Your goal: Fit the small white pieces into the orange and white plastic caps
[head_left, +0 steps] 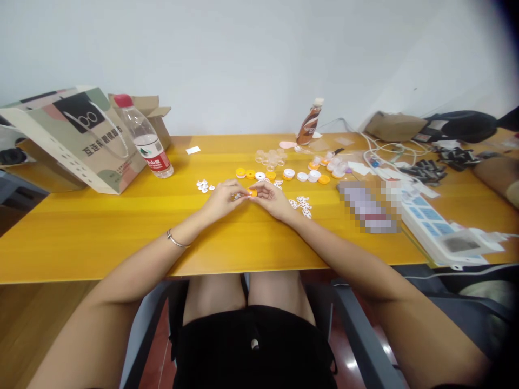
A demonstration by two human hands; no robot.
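Above the yellow table (133,237), my left hand (226,197) and my right hand (273,199) meet, fingertips together. Both are closed on a small orange round piece (253,192) held between them. Behind the fingers stretches a row of small round parts, among them an orange disc (240,173), a white disc (260,176) and a white cylinder (288,174). Small white pieces (205,186) lie to the left of my left hand. Flat white cut-out pieces (302,204) lie just right of my right hand. Clear rings (271,158) are heaped farther back.
At the left stand a paper bag (107,156), a cardboard box (158,116) and a water bottle (146,143). A brown drink bottle (310,124) stands at the back. White cables (381,148), dark parts (424,172) and a white power strip (436,224) crowd the right side.
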